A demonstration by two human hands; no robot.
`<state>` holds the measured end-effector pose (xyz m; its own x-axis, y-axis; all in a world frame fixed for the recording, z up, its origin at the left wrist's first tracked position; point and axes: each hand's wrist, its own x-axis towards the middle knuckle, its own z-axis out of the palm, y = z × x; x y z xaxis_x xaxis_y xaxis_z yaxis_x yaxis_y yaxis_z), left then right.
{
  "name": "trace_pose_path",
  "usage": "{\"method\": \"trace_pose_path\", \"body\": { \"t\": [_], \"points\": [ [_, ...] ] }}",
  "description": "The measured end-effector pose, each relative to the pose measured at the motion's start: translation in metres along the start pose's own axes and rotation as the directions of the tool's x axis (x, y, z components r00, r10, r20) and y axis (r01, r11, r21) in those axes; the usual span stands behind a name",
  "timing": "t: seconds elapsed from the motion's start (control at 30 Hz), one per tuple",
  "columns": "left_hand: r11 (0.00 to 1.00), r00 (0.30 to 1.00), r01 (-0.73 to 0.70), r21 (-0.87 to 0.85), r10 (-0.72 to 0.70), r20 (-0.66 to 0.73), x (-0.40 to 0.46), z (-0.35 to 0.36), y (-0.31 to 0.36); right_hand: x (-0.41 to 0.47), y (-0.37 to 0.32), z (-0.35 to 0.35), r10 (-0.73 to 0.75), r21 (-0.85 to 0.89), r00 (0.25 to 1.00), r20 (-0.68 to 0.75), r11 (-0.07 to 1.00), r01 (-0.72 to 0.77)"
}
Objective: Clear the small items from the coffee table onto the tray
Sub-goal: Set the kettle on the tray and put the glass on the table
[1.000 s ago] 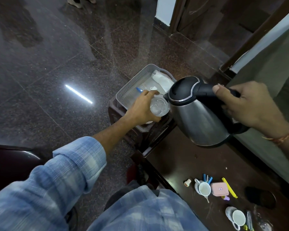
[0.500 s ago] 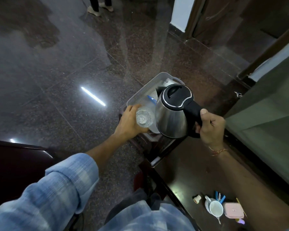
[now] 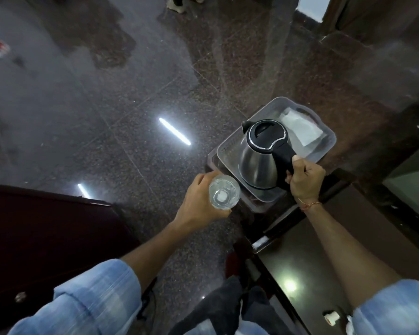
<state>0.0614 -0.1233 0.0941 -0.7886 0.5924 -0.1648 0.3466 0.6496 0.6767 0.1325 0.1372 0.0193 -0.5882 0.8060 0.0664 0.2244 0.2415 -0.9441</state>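
Note:
A steel kettle (image 3: 258,163) with a black lid stands in the near half of the grey plastic tray (image 3: 324,151). My right hand (image 3: 305,180) grips its black handle. My left hand (image 3: 198,201) holds a clear drinking glass (image 3: 224,195) upright, just off the tray's near left corner and over the floor. A white folded cloth (image 3: 300,128) lies in the tray's far end. The tray rests on a small dark stool (image 3: 212,160) beyond the coffee table (image 3: 324,250).
A small white cap (image 3: 330,317) sits on the coffee table at the bottom right, beside my sleeve. A dark maroon seat (image 3: 46,238) fills the lower left. Glossy granite floor surrounds the stool. A person's feet (image 3: 177,4) show at the top.
The kettle has come down from in front of me into the tray, still in my right hand. My left hand has drawn the glass back out of the tray toward me.

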Motion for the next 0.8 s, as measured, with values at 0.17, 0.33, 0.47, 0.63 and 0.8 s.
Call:
{"method": "trace_pose_path", "body": {
  "t": [0.17, 0.33, 0.47, 0.63, 0.8],
  "points": [
    [0.999, 0.999, -0.049, 0.017, 0.049, -0.019, -0.004, 0.003, -0.002, 0.010, 0.022, 0.025, -0.008, 0.011, 1.000, 0.028, 1.000, 0.008],
    [0.998, 0.998, -0.060, 0.017, 0.060, -0.020, -0.006, 0.006, 0.000, 0.010, 0.039, 0.031, 0.000, 0.041, 0.994, 0.107, 0.999, -0.004],
    [0.999, 0.999, -0.038, 0.010, 0.038, -0.002, -0.007, 0.010, 0.005, 0.010, 0.036, 0.023, -0.012, 0.046, 0.989, 0.147, 0.999, 0.006],
    [0.998, 0.998, -0.057, -0.033, 0.057, 0.011, -0.007, 0.015, 0.020, 0.002, 0.023, 0.006, 0.073, 0.023, 0.978, 0.194, 0.997, -0.079],
    [0.989, 0.987, -0.128, -0.068, 0.134, 0.084, -0.003, 0.022, 0.040, -0.024, 0.012, -0.044, 0.140, 0.029, 0.977, 0.161, 0.989, -0.147]
  ]
}}
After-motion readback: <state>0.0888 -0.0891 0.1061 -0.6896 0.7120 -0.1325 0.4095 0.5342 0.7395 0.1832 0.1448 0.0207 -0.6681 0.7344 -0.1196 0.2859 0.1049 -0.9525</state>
